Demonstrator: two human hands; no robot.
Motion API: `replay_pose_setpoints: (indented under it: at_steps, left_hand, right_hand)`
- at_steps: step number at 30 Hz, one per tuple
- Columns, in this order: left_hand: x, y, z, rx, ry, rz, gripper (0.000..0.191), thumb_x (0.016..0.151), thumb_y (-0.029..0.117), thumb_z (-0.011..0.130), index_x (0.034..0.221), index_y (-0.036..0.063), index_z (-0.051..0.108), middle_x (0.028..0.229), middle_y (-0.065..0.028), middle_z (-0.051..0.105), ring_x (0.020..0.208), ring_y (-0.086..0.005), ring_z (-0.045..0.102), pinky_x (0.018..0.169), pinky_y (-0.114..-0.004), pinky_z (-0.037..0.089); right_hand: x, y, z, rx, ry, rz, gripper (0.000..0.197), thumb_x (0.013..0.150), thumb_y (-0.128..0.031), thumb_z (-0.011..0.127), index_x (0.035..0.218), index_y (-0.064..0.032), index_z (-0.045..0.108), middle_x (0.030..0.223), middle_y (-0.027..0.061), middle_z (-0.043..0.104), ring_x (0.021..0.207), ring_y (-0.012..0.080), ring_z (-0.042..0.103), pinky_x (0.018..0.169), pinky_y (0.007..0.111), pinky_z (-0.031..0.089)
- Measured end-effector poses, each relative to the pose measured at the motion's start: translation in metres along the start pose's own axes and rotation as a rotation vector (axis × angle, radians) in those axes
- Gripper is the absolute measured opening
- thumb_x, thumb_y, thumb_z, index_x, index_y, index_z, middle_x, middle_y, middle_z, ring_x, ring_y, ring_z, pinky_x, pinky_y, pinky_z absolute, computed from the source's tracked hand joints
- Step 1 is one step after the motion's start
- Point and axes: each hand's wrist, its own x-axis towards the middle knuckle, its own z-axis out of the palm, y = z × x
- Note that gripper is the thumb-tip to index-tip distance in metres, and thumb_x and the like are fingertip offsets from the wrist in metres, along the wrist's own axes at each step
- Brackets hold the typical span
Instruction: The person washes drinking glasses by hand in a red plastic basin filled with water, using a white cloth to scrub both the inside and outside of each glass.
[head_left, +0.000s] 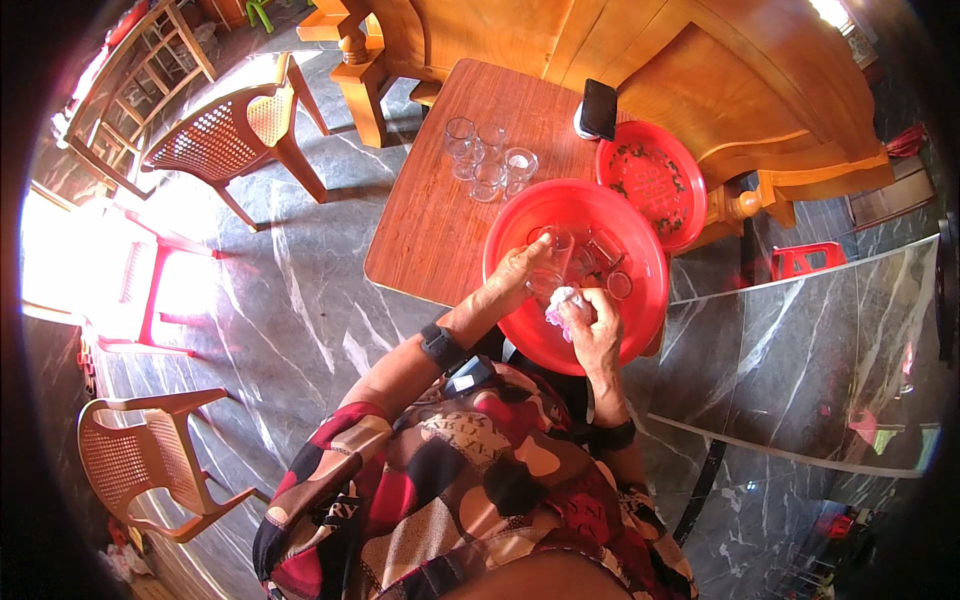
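Over a large red plastic basin (510, 225), my left hand (521, 268) grips a clear drinking glass (556, 251), which lies tilted under my thumb. My right hand (596, 330) pinches a crumpled white and pink cloth (564, 307) just below the mouth of that glass. Several more glasses (606, 246) lie in the basin, partly hidden by one another and by my hands. On the wooden table (420, 232), left of the basin, a group of clear glasses (489, 178) stands close together.
Behind the basin sits a smaller red basin (651, 184) holding water and green leaf bits. A smartphone (599, 110) leans on a white stand by it. A wooden bench back (637, 45) borders the table. Plastic chairs (225, 135) stand on the marbled floor to the left.
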Motion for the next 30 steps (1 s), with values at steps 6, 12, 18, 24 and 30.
replay_pose_setpoints:
  at_steps: [6,12,18,24,30]
  left_hand:
    - [-0.017,0.021,0.017,-0.134,0.020,0.024,0.036,0.096,0.036,0.049,0.120,0.0099,0.053,0.090,-0.0086,0.064,0.076,-0.0197,0.062,0.069,-0.036,0.053]
    - [-0.030,0.035,0.016,-0.018,0.017,0.103,0.038,0.096,0.033,0.051,0.126,0.0103,0.049,0.097,-0.0088,0.063,0.083,-0.0207,0.064,0.070,-0.038,0.055]
    - [-0.040,0.073,0.016,0.343,0.143,0.534,0.047,0.083,0.018,0.072,0.121,0.0035,0.050,0.095,-0.0093,0.064,0.087,-0.0186,0.064,0.066,-0.034,0.055]
    - [-0.025,0.092,-0.063,0.762,0.487,0.774,0.059,0.066,0.009,0.082,0.115,0.0053,0.052,0.096,-0.0079,0.062,0.088,-0.0161,0.061,0.074,-0.030,0.051]
    - [-0.009,0.091,-0.111,0.935,0.707,0.816,0.059,0.064,0.011,0.082,0.114,0.0060,0.051,0.101,-0.0126,0.064,0.089,-0.0205,0.062,0.075,-0.032,0.051]
  right_hand:
    - [-0.002,0.001,0.006,0.181,0.035,0.106,0.024,0.084,-0.022,0.068,0.092,-0.0010,0.059,0.081,0.0123,0.058,0.074,0.0248,0.058,0.065,0.036,0.046]
    - [-0.002,0.012,0.010,0.095,0.033,0.026,0.028,0.086,-0.026,0.066,0.095,-0.0002,0.060,0.083,0.0117,0.060,0.075,0.0239,0.059,0.066,0.036,0.047]
    - [-0.006,0.012,0.006,0.086,0.186,-0.077,0.026,0.085,-0.023,0.067,0.098,-0.0009,0.062,0.088,0.0117,0.063,0.078,0.0238,0.062,0.067,0.034,0.049]
    - [-0.015,0.014,0.000,-0.112,0.295,-0.221,0.025,0.089,-0.019,0.063,0.106,-0.0019,0.060,0.094,0.0126,0.060,0.080,0.0252,0.062,0.067,0.035,0.050]
    - [-0.012,0.014,-0.004,0.250,0.136,-0.093,0.017,0.094,-0.008,0.052,0.106,0.0024,0.058,0.116,0.0118,0.051,0.084,0.0169,0.062,0.063,0.025,0.053]
